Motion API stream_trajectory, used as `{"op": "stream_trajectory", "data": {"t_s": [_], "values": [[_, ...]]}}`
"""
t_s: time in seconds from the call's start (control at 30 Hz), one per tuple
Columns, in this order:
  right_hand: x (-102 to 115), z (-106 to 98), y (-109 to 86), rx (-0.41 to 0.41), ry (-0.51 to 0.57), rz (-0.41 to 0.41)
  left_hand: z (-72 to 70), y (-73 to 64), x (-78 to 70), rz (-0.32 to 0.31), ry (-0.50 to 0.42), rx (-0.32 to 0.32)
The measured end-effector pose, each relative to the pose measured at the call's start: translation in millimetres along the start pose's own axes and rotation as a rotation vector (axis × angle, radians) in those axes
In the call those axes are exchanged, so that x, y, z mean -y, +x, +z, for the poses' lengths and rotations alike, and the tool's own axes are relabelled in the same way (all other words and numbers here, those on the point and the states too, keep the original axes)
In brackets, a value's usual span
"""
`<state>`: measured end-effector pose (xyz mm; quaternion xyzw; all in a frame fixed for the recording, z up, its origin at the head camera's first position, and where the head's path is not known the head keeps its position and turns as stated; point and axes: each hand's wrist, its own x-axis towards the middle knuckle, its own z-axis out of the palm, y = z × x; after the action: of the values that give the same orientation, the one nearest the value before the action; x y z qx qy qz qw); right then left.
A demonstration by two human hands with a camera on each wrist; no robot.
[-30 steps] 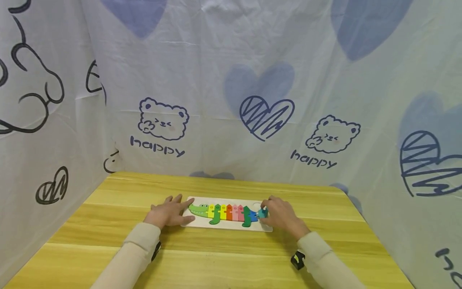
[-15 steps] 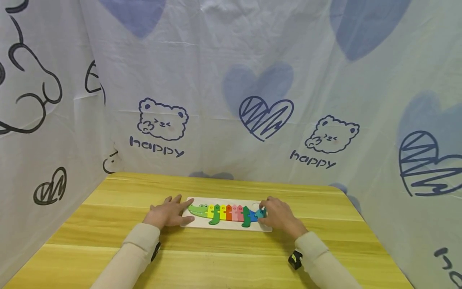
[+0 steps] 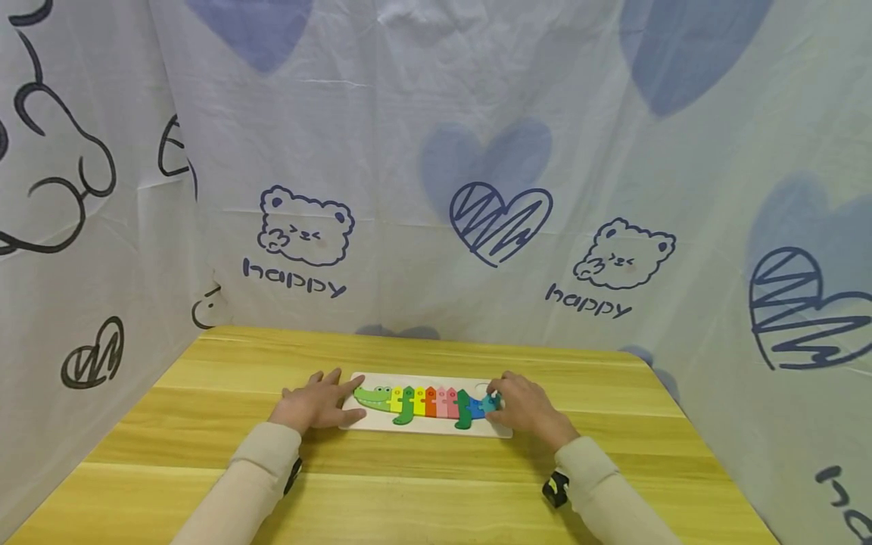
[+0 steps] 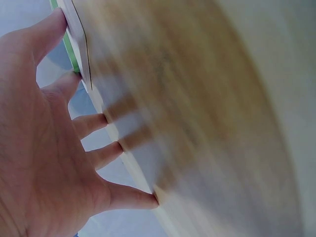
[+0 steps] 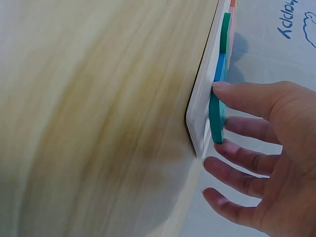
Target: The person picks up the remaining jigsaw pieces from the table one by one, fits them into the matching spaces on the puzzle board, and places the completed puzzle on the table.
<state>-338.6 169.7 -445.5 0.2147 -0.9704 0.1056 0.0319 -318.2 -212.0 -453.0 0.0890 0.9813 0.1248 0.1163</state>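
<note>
A crocodile puzzle in several colours lies on a white puzzle board (image 3: 425,430) in the head view. My left hand (image 3: 315,405) is at the board's left end, thumb and index finger spread and touching the board beside the green head piece (image 3: 373,397). In the left wrist view its other fingertips rest on the table. At the other end my right hand (image 3: 534,409) pinches the teal tail piece (image 5: 216,118) between thumb and fingers. That piece sits beside the blue piece (image 5: 219,69), partly hidden by the hand in the head view.
The wooden table (image 3: 409,484) carries the board near its middle. A white cloth (image 3: 395,265) with printed bears and hearts hangs behind the table and along its sides. Both wrists wear a dark device (image 3: 555,490).
Both hands keep their places on the board. The whole scene shifts very slightly leftward in the head view.
</note>
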Motion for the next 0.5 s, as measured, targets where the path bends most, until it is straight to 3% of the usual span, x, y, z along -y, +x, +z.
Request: {"op": "stream_trajectory", "data": {"t_s": [0.5], "values": [[-5.9, 1.8, 0.0, 0.041, 0.041, -0.043, -0.1, 0.4, 0.9, 0.006, -0.001, 0.005]]}}
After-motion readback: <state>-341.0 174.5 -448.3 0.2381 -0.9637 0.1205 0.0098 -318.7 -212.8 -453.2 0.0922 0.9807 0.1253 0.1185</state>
